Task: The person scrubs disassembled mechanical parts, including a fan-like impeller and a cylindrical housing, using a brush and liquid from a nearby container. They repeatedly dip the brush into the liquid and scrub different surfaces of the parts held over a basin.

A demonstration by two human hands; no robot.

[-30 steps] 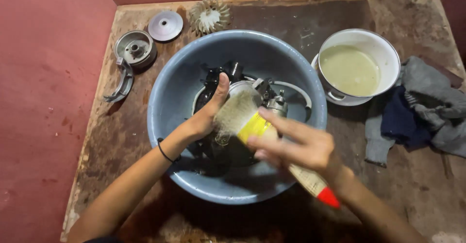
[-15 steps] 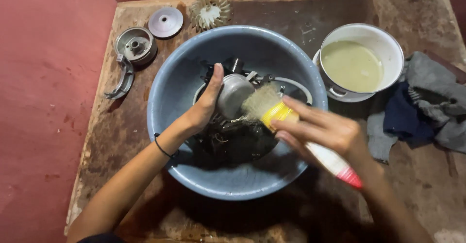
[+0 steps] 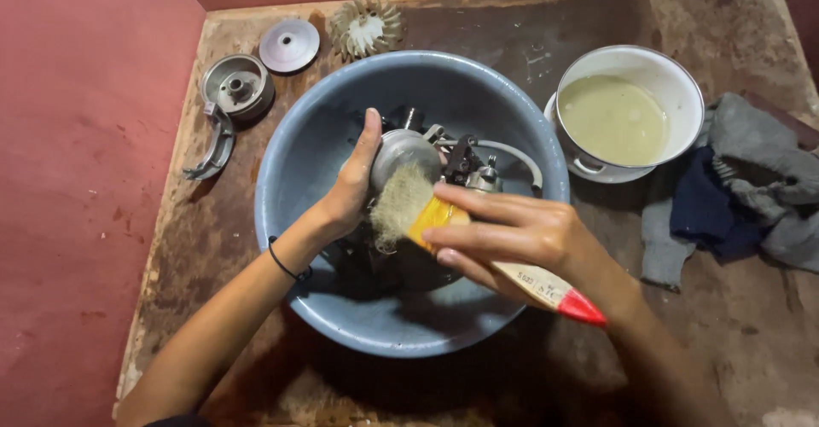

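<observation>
Left hand (image 3: 354, 190) clasps the grey metal engine part (image 3: 401, 150) in the blue plastic basin (image 3: 290, 145), while right hand (image 3: 512, 231), at four o'clock, grips a wooden-handled paintbrush (image 3: 444, 218), its bristles pointing ten o'clock onto it.

This looks like a small repair workshop. A stained, greasy wooden counter (image 3: 256, 325) set against red walls carries loose metal machine parts near its far left corner: a round drum (image 3: 237, 86), a flat disc (image 3: 289, 45), a finned fan wheel (image 3: 365, 28) and a curved shoe (image 3: 212, 147). A blue basin (image 3: 299, 137) holds an oily engine part (image 3: 461, 158), and dirty rags (image 3: 751, 197) lie by the right edge.
</observation>
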